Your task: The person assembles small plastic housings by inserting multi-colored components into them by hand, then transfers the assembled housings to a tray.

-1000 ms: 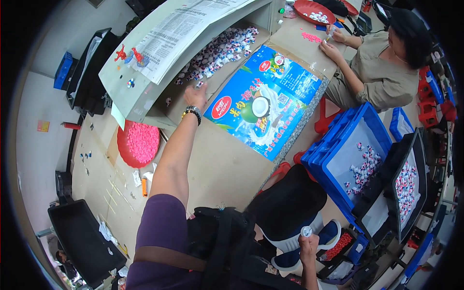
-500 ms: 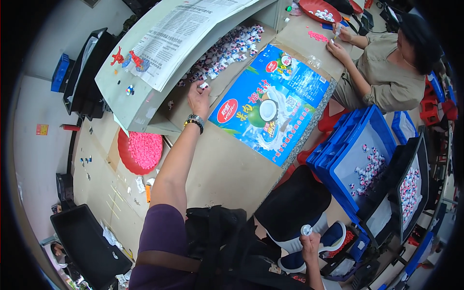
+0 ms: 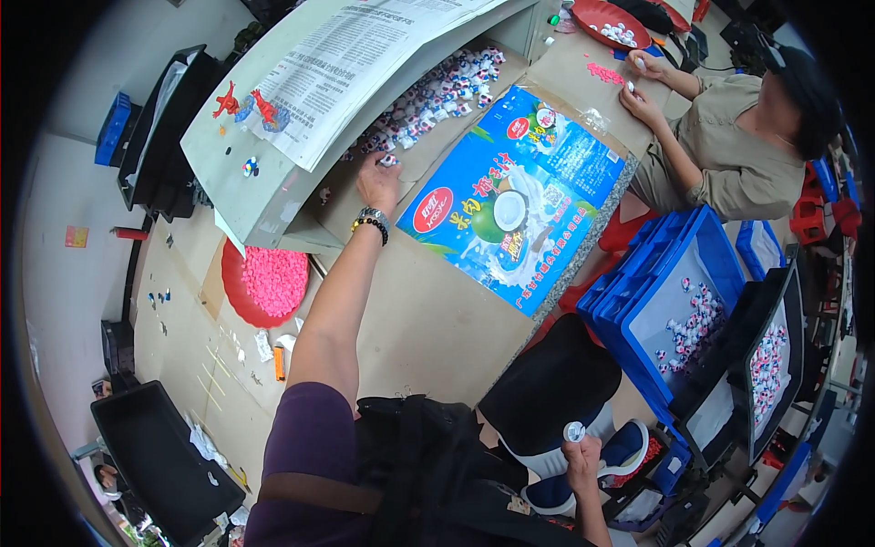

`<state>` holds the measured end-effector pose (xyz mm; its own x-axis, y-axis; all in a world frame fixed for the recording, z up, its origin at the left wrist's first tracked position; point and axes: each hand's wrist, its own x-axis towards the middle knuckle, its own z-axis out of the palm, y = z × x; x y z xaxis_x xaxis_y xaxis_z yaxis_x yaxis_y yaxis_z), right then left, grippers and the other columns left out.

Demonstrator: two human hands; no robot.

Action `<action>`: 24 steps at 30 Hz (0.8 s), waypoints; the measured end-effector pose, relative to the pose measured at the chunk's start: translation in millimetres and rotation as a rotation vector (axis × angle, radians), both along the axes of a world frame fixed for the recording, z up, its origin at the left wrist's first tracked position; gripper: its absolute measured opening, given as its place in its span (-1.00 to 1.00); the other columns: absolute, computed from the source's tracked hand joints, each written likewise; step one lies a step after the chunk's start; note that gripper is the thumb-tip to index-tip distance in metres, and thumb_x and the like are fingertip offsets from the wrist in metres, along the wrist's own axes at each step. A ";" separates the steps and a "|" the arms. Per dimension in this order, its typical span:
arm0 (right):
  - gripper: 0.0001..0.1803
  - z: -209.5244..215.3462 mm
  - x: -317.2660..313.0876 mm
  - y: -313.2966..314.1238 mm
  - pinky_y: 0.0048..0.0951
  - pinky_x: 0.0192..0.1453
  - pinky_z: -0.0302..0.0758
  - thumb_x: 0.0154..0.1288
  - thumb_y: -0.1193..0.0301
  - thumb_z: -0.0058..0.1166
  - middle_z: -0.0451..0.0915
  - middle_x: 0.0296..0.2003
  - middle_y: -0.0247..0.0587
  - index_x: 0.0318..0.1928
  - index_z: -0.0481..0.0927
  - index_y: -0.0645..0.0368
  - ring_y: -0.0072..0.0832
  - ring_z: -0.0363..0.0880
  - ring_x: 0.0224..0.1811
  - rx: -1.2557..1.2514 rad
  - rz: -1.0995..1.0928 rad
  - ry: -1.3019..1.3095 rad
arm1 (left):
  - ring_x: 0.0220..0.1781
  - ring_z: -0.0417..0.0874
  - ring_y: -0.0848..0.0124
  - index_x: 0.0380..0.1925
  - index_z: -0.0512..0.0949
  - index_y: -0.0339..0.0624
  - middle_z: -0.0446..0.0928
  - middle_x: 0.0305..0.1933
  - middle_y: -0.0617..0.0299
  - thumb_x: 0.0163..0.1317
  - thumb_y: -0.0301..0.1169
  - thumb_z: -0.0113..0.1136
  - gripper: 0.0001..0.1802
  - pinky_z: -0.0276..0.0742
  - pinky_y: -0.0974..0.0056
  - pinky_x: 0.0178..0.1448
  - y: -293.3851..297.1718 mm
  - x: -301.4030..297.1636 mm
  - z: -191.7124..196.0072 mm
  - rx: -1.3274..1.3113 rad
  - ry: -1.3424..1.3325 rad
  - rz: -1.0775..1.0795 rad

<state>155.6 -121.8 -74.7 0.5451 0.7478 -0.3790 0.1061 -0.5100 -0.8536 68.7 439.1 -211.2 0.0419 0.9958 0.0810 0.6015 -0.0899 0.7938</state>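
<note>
Brown cardboard covers the tabletop, a flat bed that keeps the loose pieces from scattering. Beyond the left hand a big grey-white box stands on its side with a printed paper sheet draped over the top, so its open mouth faces the person and the heap of small white, blue and red pieces inside lies within an arm's reach. To the right of that hand lies a flattened blue carton with a coconut picture, apparently serving as a work mat. Near the elbow, on the left, a red round tray holds pink bits.

Off to the right stand stacked blue crates, one holding more of the same pieces, low beside the seat.

The left hand, arm fully stretched and a beaded bracelet at the wrist, pinches one small piece at the near edge of the heap with its fingertips drawn together. The right hand rests low by the lap, closed around a small round white cap held upright.

Across the tabletop another person's hands work at pink bits beside a red dish.
</note>
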 end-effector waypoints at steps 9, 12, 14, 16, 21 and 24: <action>-0.46 6.5 -1.5 -11.4 -0.37 -0.53 0.12 0.36 0.05 -0.04 0.25 -0.71 -0.20 -0.59 0.34 0.23 -0.39 0.25 -0.66 -0.002 -0.040 0.003 | -0.22 0.61 0.02 0.06 0.41 -0.16 0.56 -0.31 -0.06 0.02 -0.67 0.05 -0.49 0.48 0.04 -0.10 -33.2 -10.0 9.3 0.354 0.128 -0.098; -0.51 8.4 1.7 -12.8 -0.37 -0.52 0.15 0.34 0.10 -0.01 0.27 -0.70 -0.19 -0.57 0.37 0.25 -0.38 0.27 -0.65 0.003 -0.060 -0.014 | -0.14 0.59 -0.06 0.08 0.42 -0.12 0.56 -0.21 -0.14 0.02 -0.72 -0.08 -0.45 0.46 -0.02 -0.05 -41.9 -5.1 18.9 0.361 0.281 -0.173; -0.58 19.7 3.4 -12.7 -0.36 -0.50 0.23 0.30 0.17 0.03 0.33 -0.68 -0.16 -0.53 0.41 0.28 -0.35 0.34 -0.63 -0.033 -0.012 -0.049 | -0.07 0.56 -0.09 0.12 0.41 -0.05 0.53 -0.11 -0.15 0.02 -0.71 -0.05 -0.40 0.45 -0.07 -0.03 -36.9 -0.3 16.4 0.251 0.340 -0.269; -0.61 24.3 3.4 -6.6 -0.36 -0.48 0.26 0.28 0.20 0.04 0.36 -0.65 -0.14 -0.51 0.43 0.28 -0.32 0.38 -0.60 -0.007 -0.025 -0.036 | -0.13 0.57 -0.09 0.12 0.42 -0.07 0.53 -0.15 -0.14 0.04 -0.69 -0.05 -0.43 0.45 -0.08 -0.06 -27.2 -13.7 8.9 0.311 0.336 -0.250; -0.71 33.9 5.5 -13.3 -0.38 -0.43 0.35 0.27 0.30 0.01 0.45 -0.58 -0.10 -0.45 0.49 0.30 -0.27 0.47 -0.55 0.059 0.022 -0.022 | -0.24 0.62 0.03 -0.04 0.49 -0.20 0.58 -0.25 -0.10 0.09 -0.61 0.02 -0.62 0.49 0.08 -0.18 -97.6 12.0 70.6 0.106 0.207 -0.381; -0.64 50.0 4.1 -17.5 -0.37 -0.45 0.30 0.31 0.21 -0.01 0.38 -0.61 -0.14 -0.48 0.43 0.27 -0.31 0.40 -0.58 0.108 -0.012 -0.050 | -0.39 0.62 0.14 -0.23 0.56 -0.24 0.60 -0.40 0.00 0.13 -0.55 0.06 -0.80 0.50 0.18 -0.28 -156.0 35.1 94.8 0.121 0.091 -0.689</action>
